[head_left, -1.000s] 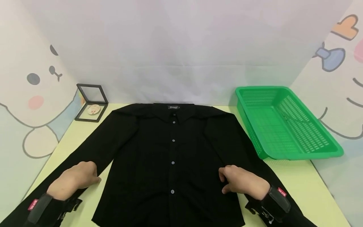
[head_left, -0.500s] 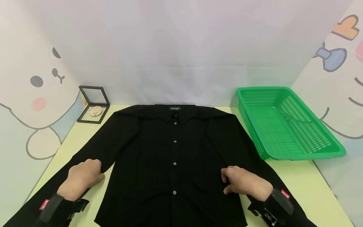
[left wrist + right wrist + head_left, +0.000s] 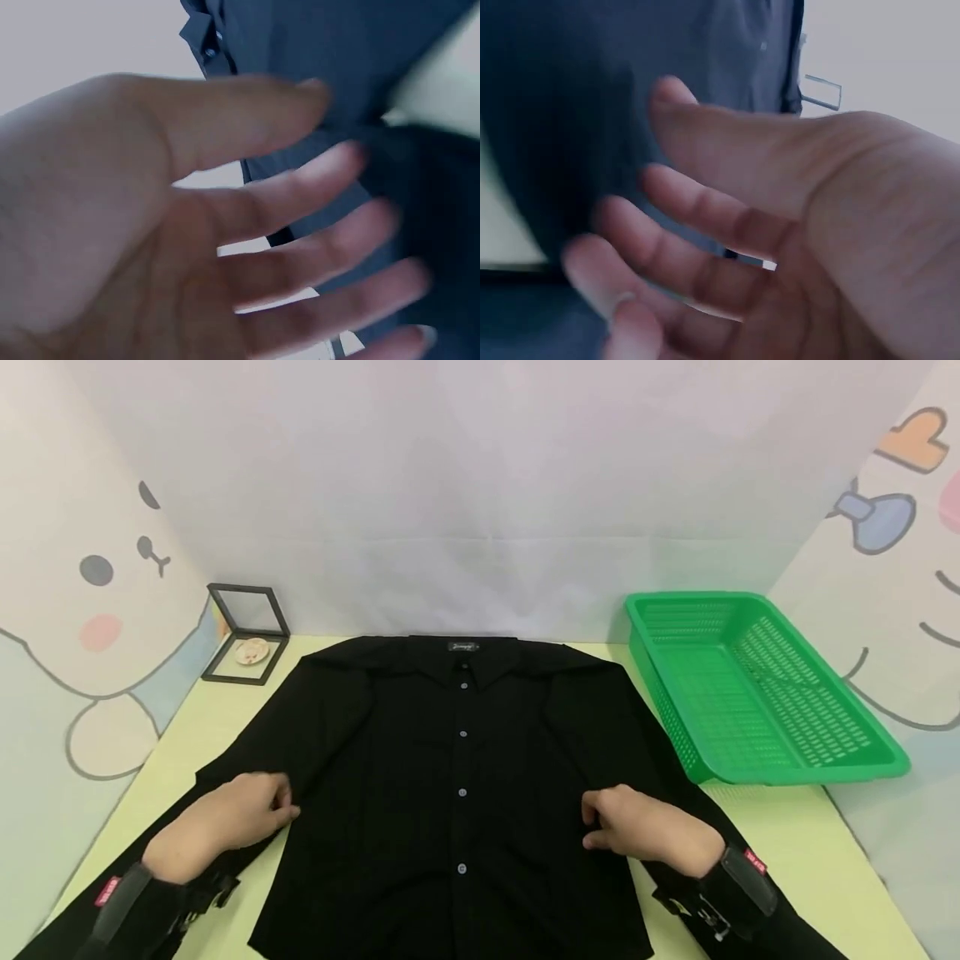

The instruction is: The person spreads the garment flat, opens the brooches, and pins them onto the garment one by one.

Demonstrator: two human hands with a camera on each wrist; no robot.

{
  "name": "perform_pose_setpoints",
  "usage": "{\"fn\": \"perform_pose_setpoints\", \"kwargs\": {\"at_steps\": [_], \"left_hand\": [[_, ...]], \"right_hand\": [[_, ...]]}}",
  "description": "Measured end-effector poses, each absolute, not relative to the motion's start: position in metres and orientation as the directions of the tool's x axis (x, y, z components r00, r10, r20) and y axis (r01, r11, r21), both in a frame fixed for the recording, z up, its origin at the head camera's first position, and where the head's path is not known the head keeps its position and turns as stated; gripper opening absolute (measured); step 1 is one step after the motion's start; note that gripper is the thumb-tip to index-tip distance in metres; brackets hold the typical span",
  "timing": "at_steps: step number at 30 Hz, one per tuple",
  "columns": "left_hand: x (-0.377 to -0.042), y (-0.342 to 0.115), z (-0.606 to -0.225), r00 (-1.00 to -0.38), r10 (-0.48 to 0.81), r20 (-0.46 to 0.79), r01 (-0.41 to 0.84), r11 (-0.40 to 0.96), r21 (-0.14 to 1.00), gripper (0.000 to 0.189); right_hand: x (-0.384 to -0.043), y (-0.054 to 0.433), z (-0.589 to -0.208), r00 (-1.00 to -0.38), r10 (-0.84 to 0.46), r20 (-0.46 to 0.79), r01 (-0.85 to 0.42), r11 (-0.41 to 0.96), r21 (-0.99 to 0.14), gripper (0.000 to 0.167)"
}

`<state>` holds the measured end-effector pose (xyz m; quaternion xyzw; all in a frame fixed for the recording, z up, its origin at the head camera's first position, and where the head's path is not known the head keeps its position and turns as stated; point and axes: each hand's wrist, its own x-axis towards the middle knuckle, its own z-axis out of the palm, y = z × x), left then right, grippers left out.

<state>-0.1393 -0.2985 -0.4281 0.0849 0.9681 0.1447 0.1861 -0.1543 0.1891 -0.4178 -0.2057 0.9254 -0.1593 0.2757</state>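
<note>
A black button-up shirt (image 3: pixel 420 743) lies spread front side up, its collar (image 3: pixel 480 664) at the far edge of the table. Over the sleeve on the left, close to the shirt's side edge, is my left hand (image 3: pixel 225 822). Its fingers (image 3: pixel 307 259) are spread and gently bent, with nothing between them in the left wrist view. My right hand (image 3: pixel 648 827) hovers over the opposite side of the shirt, near where sleeve and body meet. In the right wrist view its fingers (image 3: pixel 682 259) are loosely curved and hold nothing.
A green plastic basket (image 3: pixel 757 710) with perforated walls stands at the right, close to the shirt's sleeve. At the back left is a small black frame (image 3: pixel 247 635) standing open, with a round pale piece (image 3: pixel 252 651) in it. White cloth walls (image 3: pixel 480 485) surround the yellow table (image 3: pixel 810 860).
My left hand has shifted right toward the shirt's side, and its fingers have loosened. The sleeve beneath it now bends at the outer edge. My right hand has hardly moved.
</note>
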Motion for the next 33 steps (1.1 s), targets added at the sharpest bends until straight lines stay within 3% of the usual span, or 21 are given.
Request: {"fn": "perform_pose_setpoints", "kwargs": {"at_steps": [3,7,9,11,14,21,29,33], "left_hand": [[-0.152,-0.277,-0.431,-0.936,0.253,-0.247,0.167,0.933,0.320,0.039],[-0.163,-0.245,-0.440,-0.918,0.306,-0.251,0.198,0.905,0.377,0.084],[-0.163,-0.235,-0.443,-0.899,0.308,-0.312,0.170,0.901,0.400,0.098],[-0.163,-0.232,-0.444,-0.881,0.288,-0.375,0.125,0.906,0.403,0.105],[-0.165,-0.234,-0.444,-0.872,0.253,-0.420,0.083,0.921,0.382,0.109],[-0.182,-0.242,-0.448,-0.884,0.261,-0.388,0.108,0.922,0.373,0.113],[-0.170,-0.242,-0.447,-0.880,0.268,-0.392,0.125,0.927,0.354,0.110],[-0.170,-0.243,-0.442,-0.901,0.274,-0.337,0.121,0.903,0.413,0.114]], "right_hand": [[-0.160,0.184,-0.418,-0.799,-0.478,-0.363,-0.345,0.861,-0.374,0.025],[-0.160,0.166,-0.431,-0.828,-0.433,-0.356,-0.339,0.893,-0.298,0.078],[-0.158,0.156,-0.438,-0.813,-0.414,-0.409,-0.317,0.904,-0.286,0.103],[-0.156,0.148,-0.443,-0.792,-0.405,-0.458,-0.299,0.910,-0.287,0.115],[-0.158,0.144,-0.445,-0.773,-0.404,-0.489,-0.292,0.911,-0.291,0.114],[-0.177,0.146,-0.445,-0.795,-0.450,-0.406,-0.347,0.887,-0.304,0.111],[-0.167,0.149,-0.449,-0.780,-0.458,-0.425,-0.342,0.882,-0.324,0.108],[-0.171,0.154,-0.444,-0.797,-0.491,-0.352,-0.360,0.853,-0.377,0.096]]}}
